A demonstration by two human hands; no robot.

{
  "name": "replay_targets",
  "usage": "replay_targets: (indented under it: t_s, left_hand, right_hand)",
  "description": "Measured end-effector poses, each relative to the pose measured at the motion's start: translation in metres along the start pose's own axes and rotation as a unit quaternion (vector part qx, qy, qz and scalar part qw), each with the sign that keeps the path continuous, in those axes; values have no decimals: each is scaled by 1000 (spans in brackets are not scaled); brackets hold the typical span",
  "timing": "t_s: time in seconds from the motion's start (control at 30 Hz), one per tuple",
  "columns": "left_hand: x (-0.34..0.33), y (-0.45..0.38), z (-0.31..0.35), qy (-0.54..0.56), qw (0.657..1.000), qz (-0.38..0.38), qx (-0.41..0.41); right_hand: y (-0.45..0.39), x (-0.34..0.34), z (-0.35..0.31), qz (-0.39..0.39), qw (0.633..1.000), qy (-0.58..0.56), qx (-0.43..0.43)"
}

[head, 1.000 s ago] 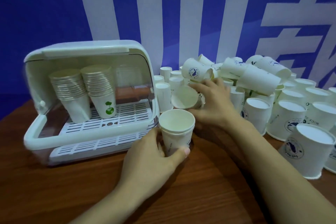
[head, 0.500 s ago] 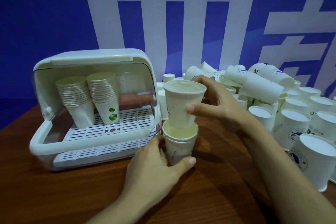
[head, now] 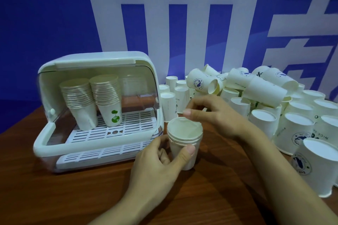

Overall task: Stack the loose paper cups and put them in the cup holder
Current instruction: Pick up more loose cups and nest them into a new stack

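Note:
A short stack of white paper cups (head: 185, 134) stands upright on the wooden table, with my left hand (head: 161, 162) wrapped around its lower half. My right hand (head: 210, 113) hovers just above and behind the stack's rim, fingers loosely apart and holding nothing. To the left stands the white cup holder (head: 98, 113) with its lid swung up. Inside it two tall stacks of cups (head: 91, 100) lean on the slotted rack. A heap of loose white cups (head: 256, 93), some upside down and some on their sides, fills the right.
The wooden table (head: 73, 197) runs to the near edge in front of the holder. A blue and white banner (head: 182, 14) forms the wall behind. Upside-down cups (head: 321, 168) stand close to my right forearm at the far right.
My right hand pushed the cup it held down into the stack and let go. The stack in my left hand is one cup taller. The camera moved closer.

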State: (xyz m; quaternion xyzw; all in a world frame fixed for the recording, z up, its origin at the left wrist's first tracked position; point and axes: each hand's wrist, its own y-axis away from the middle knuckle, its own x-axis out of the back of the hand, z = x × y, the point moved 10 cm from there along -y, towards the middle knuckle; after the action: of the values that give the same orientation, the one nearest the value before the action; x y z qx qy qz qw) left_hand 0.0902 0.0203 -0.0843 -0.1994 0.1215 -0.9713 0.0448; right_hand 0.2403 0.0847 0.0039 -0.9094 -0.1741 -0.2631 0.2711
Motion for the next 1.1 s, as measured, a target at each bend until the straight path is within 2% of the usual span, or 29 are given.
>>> replay_targets:
  t_s: [0.17,0.27,0.33,0.4,0.47,0.53,0.57,0.63,0.7,0.73,0.83,0.93,1.0,1.1]
  left_hand:
    - [-9,-3,4,70,997,-34,-17]
    - [-13,-3,5,137,989,-53,-5]
    - [-15,-1,10,128,990,-63,-3]
    - [-17,2,15,116,991,-68,-8]
    - [-16,2,16,112,992,-63,-4]
    - [-14,1,12,104,993,-53,3]
    - [-14,1,10,102,994,-48,4]
    - [-16,-1,4,98,994,-47,6]
    - [-16,-2,3,93,995,-46,6]
    - [-15,-2,5,91,995,-45,6]
    - [-16,-3,2,96,994,-44,17]
    - [-15,-4,-1,91,995,-36,21]
    - [-15,-4,-2,92,995,-35,23]
    - [-16,-4,-2,104,994,-40,22]
  right_hand:
    - [-2,9,5,83,994,73,19]
    - [-3,5,10,88,991,103,14]
    - [-3,4,13,88,991,100,10]
    - [-2,3,14,91,993,72,3]
    - [0,2,20,101,995,-12,-22]
    - [3,9,32,141,986,-70,-60]
    - [5,15,39,169,981,-46,-85]
    - [9,31,49,206,961,120,-138]
    - [13,46,43,233,915,282,-167]
    - [15,53,37,243,897,327,-174]
    - [26,70,41,229,863,366,-260]
    - [37,71,57,166,843,377,-344]
    - [37,66,59,148,835,392,-356]
    - [33,66,49,182,827,415,-334]
